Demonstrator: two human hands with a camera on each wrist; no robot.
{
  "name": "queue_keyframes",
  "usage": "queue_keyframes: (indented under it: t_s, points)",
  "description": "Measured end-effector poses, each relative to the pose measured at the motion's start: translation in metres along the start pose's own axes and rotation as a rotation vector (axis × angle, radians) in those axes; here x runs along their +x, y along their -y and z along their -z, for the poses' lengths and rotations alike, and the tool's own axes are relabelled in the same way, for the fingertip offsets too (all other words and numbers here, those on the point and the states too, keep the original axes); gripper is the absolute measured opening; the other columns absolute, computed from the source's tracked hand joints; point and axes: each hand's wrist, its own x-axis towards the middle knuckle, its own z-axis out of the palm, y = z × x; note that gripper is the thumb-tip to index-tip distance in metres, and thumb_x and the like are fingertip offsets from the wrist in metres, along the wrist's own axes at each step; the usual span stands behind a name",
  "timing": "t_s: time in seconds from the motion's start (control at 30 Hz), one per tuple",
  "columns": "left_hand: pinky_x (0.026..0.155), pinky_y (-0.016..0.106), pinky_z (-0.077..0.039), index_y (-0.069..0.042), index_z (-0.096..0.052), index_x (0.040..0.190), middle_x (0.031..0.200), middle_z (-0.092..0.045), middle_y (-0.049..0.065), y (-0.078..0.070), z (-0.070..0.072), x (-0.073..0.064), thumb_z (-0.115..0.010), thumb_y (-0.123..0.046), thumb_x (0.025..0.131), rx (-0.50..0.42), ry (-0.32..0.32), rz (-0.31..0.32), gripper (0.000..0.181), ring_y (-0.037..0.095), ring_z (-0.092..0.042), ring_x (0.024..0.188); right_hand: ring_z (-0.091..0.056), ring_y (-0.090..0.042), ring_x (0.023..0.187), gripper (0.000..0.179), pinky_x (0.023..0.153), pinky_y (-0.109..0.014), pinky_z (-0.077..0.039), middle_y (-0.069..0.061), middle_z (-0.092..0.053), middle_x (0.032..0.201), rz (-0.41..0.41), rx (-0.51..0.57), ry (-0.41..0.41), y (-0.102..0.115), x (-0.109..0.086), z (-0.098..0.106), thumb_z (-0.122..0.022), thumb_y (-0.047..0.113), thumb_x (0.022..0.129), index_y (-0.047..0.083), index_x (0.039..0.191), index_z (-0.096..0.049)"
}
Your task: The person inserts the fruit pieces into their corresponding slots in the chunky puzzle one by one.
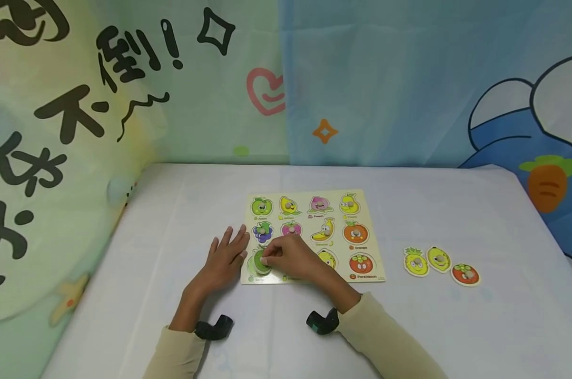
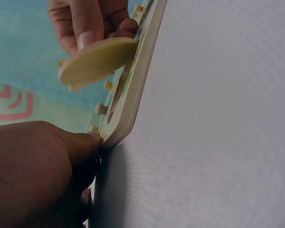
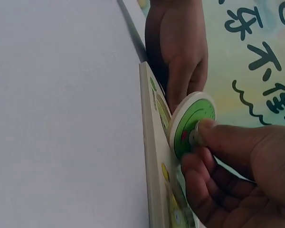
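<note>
The wooden fruit puzzle board [image 1: 302,202] lies on the white table. My right hand [image 1: 295,256] pinches the knob of a round green fruit puzzle piece [image 1: 259,265] over the board's near left corner. In the right wrist view, the piece [image 3: 202,107] is tilted on edge, its pale rim close to the board. Its pale underside [image 2: 97,61] faces the left wrist camera. My left hand [image 1: 225,261] rests at the board's left side with fingers extended; in the left wrist view its thumb [image 2: 83,145] touches the board's corner.
Right of the board lie three loose pieces: a pineapple [image 1: 416,263], a yellow lemon-like fruit [image 1: 439,259] and a red persimmon-like fruit [image 1: 465,275]. Several knobbed pieces, such as the orange [image 1: 355,233] and banana [image 1: 324,230], sit in the board. A printed curtain [image 1: 385,79] hangs behind the table.
</note>
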Motion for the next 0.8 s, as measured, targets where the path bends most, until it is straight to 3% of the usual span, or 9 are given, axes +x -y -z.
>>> queue_keyframes:
  t_s: [0.4, 0.8]
  points:
    - [0.113, 0.059, 0.003, -0.007, -0.028, 0.152, 0.16, -0.017, 0.006, 0.001, -0.001, 0.0, -0.044, -0.019, 0.104, 0.009, 0.0, 0.007, 0.052, 0.031, -0.002, 0.148, -0.055, -0.007, 0.07, 0.005, 0.064, -0.023, -0.047, 0.007, -0.063, 0.074, -0.048, -0.189, -0.013, 0.02, 0.005, -0.014, -0.076, 0.012, 0.085, 0.009, 0.081, -0.075]
    - [0.114, 0.057, 0.003, -0.009, -0.028, 0.152, 0.159, -0.016, 0.005, -0.001, 0.0, 0.001, -0.044, -0.019, 0.104, 0.012, 0.013, 0.029, 0.052, 0.03, -0.001, 0.148, -0.057, -0.008, 0.076, 0.006, 0.069, -0.024, -0.048, 0.002, -0.066, 0.08, -0.045, -0.219, -0.035, 0.017, 0.006, -0.021, -0.076, 0.012, 0.085, 0.007, 0.084, -0.077]
